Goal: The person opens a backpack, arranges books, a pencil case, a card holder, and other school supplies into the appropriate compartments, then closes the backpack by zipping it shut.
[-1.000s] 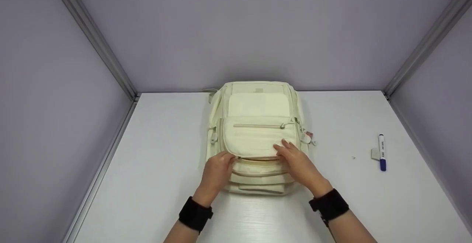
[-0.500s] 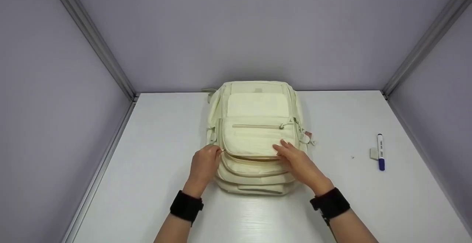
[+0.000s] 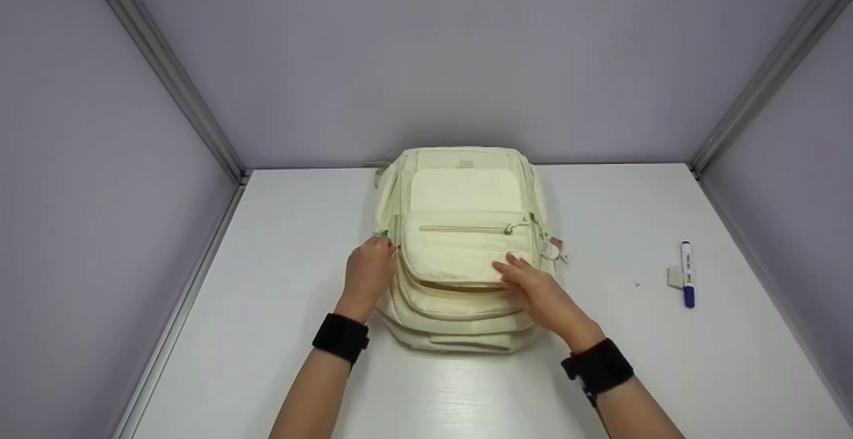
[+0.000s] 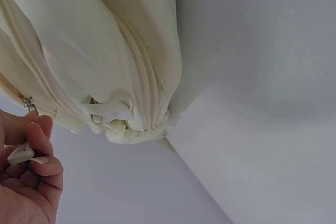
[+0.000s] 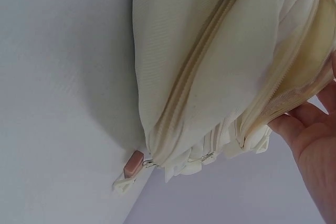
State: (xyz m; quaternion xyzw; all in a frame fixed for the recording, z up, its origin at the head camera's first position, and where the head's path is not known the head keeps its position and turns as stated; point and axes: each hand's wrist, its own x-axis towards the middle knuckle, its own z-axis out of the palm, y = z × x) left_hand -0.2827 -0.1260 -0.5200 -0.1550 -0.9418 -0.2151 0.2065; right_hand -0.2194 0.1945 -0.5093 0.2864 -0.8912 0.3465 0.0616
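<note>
A cream backpack (image 3: 466,189) lies on the white table with its front pocket's lower edge gaping. At the pocket's left side, my left hand (image 3: 370,269) pinches a zipper pull (image 4: 32,109); the metal slider shows in the left wrist view, and a pale tab (image 4: 21,153) sits among the curled fingers. My right hand (image 3: 543,296) holds the pocket's lower right edge, thumb at the opening and fingers over the front fabric. In the right wrist view the beige lining (image 5: 307,51) is visible inside the parted pocket.
To the right lie a whiteboard marker (image 3: 688,276) with a blue cap and a small pale block (image 3: 674,278) beside it. A pinkish-brown charm (image 5: 134,164) hangs off the backpack's right side. Grey-purple panels (image 3: 460,59) stand behind and on both sides.
My left hand has moved left along the pocket's bottom edge, then up its left side, with the zipper pull. The pocket opening has widened leftward. My right hand stays in place.
</note>
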